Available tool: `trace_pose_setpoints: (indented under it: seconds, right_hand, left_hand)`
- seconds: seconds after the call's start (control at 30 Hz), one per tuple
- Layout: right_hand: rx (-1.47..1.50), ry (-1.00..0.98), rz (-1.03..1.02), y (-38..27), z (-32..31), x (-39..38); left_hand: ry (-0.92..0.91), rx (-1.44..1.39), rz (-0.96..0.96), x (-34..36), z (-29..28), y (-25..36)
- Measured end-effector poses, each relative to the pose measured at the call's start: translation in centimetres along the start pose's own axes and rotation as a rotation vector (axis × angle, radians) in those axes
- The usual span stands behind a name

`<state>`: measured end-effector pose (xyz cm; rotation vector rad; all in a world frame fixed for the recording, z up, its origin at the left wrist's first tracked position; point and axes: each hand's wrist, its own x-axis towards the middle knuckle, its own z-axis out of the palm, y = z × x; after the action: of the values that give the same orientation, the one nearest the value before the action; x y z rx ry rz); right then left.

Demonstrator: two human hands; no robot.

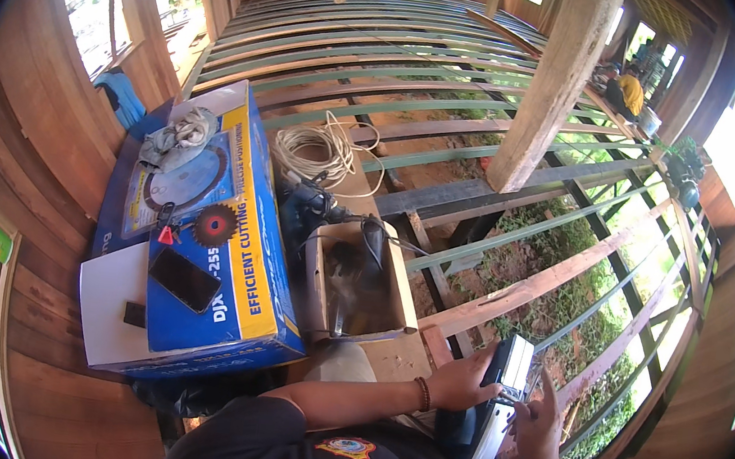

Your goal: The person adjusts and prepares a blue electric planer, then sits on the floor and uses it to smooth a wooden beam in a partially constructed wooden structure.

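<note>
My left hand (464,382), with a beaded bracelet at the wrist, grips a dark-bodied electric planer (485,442) near my lap. Its long, flat silver sole faces up. The fingers of that hand reach the middle gap of the sole. On the other side of the planer is my right hand (538,423), its index finger stretched up and its thumb bent in toward the same gap. A small dark piece shows between the two hands at the gap; what it is, I cannot make out. Part of the planer's body is hidden behind my left forearm.
On my left a large blue box (273,305) bears a black phone (184,279), a round saw blade (215,226) and a grey cloth (180,139). Ahead lie an open wooden box (409,298) and coiled cable (313,153). Open floor joists (504,304) surround a post (556,88); a person (626,91) crouches far right.
</note>
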<state>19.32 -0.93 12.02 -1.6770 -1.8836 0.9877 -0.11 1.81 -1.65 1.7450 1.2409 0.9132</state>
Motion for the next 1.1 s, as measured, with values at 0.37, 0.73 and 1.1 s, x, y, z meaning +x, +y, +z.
trace_pose_setpoints:
  seconds: [0.37,0.73,1.1]
  right_hand:
    - [-0.281,-0.001,-0.451,1.8,-2.1,0.7]
    - [-0.184,0.058,-0.262,3.3,-0.5,1.3]
    - [-0.292,-0.15,-0.37,1.5,-3.2,1.0]
  left_hand:
    - [-0.011,0.042,-0.017,0.2,0.1,0.1]
    - [0.015,0.032,-0.011,0.2,0.4,-0.4]
    - [-0.036,-0.068,-0.021,0.5,-0.9,0.4]
